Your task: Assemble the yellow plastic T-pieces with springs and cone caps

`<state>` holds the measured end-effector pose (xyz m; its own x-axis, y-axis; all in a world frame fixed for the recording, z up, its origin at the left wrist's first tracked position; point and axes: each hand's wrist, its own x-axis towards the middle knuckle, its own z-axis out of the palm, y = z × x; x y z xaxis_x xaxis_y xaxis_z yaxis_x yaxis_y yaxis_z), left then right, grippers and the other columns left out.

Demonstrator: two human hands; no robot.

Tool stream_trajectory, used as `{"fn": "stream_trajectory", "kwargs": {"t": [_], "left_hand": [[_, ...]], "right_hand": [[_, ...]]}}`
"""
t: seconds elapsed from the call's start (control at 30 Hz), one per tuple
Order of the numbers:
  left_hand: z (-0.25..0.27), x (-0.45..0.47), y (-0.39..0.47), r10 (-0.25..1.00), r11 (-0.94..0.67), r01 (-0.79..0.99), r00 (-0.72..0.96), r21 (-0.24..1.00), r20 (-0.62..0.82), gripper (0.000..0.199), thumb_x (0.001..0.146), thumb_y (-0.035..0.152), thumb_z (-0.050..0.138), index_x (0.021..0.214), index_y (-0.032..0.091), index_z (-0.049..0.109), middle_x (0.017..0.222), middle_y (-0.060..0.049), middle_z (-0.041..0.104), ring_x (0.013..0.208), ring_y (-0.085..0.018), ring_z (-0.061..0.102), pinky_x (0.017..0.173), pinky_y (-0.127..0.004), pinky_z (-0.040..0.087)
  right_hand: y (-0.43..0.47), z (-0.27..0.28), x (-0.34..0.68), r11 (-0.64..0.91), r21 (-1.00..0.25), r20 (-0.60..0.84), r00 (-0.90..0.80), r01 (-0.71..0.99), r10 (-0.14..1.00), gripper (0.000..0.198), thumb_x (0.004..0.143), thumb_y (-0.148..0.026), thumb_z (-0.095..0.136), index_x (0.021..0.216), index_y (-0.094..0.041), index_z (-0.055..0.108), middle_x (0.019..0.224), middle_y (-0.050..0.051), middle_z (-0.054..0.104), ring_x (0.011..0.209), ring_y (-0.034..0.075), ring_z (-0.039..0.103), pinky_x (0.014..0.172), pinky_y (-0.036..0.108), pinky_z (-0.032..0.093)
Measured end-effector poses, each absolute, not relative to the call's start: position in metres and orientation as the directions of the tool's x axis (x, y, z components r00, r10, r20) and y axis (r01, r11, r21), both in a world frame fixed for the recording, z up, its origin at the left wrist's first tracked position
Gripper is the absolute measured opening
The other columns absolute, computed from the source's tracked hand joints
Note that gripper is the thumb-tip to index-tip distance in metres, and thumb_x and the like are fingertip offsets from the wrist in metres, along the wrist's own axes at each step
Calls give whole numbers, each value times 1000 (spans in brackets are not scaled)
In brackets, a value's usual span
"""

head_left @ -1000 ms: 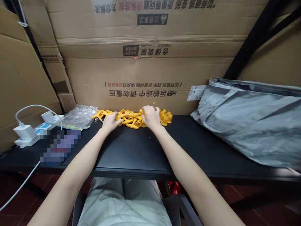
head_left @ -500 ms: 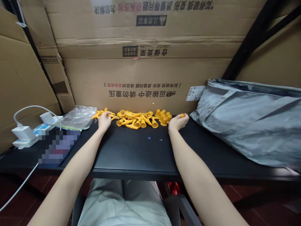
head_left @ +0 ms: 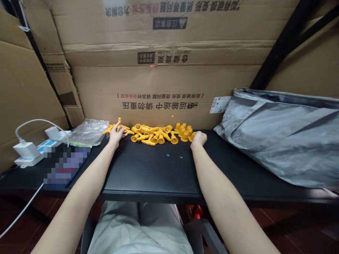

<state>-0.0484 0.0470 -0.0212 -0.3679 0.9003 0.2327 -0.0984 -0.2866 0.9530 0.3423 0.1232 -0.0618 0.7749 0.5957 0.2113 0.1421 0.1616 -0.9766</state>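
Note:
My left hand (head_left: 115, 136) is closed around a yellow plastic T-handle (head_left: 119, 120), whose end sticks up above the fingers; a thin metal spring or chain shows beside it. More yellow T-handles (head_left: 108, 130) lie under and beside this hand, with small metal bits at their left. My right hand (head_left: 199, 139) is curled with its back toward me, beside a group of upright yellow flanged cups (head_left: 184, 135). One cup (head_left: 192, 136) touches its fingers; what lies inside the grip is hidden. Between my hands lies a pile of yellow handles with cup-shaped ends (head_left: 154, 134).
A cardboard sheet (head_left: 164, 77) stands behind the black table (head_left: 150, 173). At right sits a grey bag (head_left: 286, 137). At left are a clear plastic bag (head_left: 88, 132), a power strip with chargers (head_left: 29, 155) and a blurred-out phone-like object (head_left: 66, 165) with a cable.
My right hand has turned over and moved slightly left, hiding the yellow piece that showed in its fingers. My left hand has rotated, and a yellow handle end now points up from it.

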Motion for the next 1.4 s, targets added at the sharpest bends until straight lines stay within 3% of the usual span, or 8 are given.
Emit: {"fn": "stream_trajectory", "kwargs": {"t": [0.1,0.33,0.5,0.67,0.9,1.0,1.13,1.4], "left_hand": [[-22,-49,49,924,-227,-125,-341,966,173,63,80,8,60,139,24,45,105,-5,58,70,-6,66,67,-22,58],[-23,-49,51,934,-219,-120,-312,968,173,83,72,1,61,145,30,34,131,-10,48,87,-11,69,83,-28,59],[-27,-55,52,897,-296,162,-291,941,332,75,78,14,62,146,28,33,141,-13,46,110,-17,62,97,-32,51],[-32,-65,61,848,-322,586,-171,743,502,64,78,26,64,139,20,43,146,-15,45,131,-23,47,111,-39,36],[-40,-77,76,901,-263,902,104,341,420,60,85,35,53,139,12,41,139,-19,50,131,-30,45,111,-45,32],[-43,-82,78,913,-224,942,113,250,393,62,83,36,54,139,15,40,134,-19,52,129,-31,46,109,-46,34],[-45,-86,80,907,-222,941,103,256,408,67,74,36,65,136,20,45,131,-16,50,126,-32,47,108,-46,35],[-53,-83,78,908,-240,924,104,299,405,67,74,53,65,128,15,52,152,-21,27,141,-37,30,114,-48,27]], "right_hand": [[127,-63,342,131,-984,174,803,120,570,4,66,-20,45,69,-23,44,67,-2,52,74,18,57,70,32,50],[126,-67,338,94,-990,141,825,107,547,14,60,-14,46,71,-23,45,70,-3,49,79,17,56,83,33,49],[126,-67,338,97,-991,126,832,87,540,12,63,-13,44,71,-22,46,73,-2,49,80,16,55,85,34,48],[127,-65,339,92,-993,110,827,70,551,7,69,-17,41,70,-22,45,72,-2,49,77,16,54,80,32,49],[128,-66,339,84,-993,113,823,79,556,6,71,-18,42,69,-23,45,70,-1,50,78,17,54,81,33,47],[130,-68,340,85,-993,116,829,82,547,6,72,-18,43,68,-23,43,70,-2,49,79,18,54,83,33,46],[131,-69,340,98,-992,122,832,81,541,6,71,-19,44,68,-24,44,69,-2,48,80,18,53,84,34,46],[128,-67,339,93,-991,128,824,92,551,5,72,-20,45,68,-23,45,70,-1,49,79,19,53,86,37,46]]}}
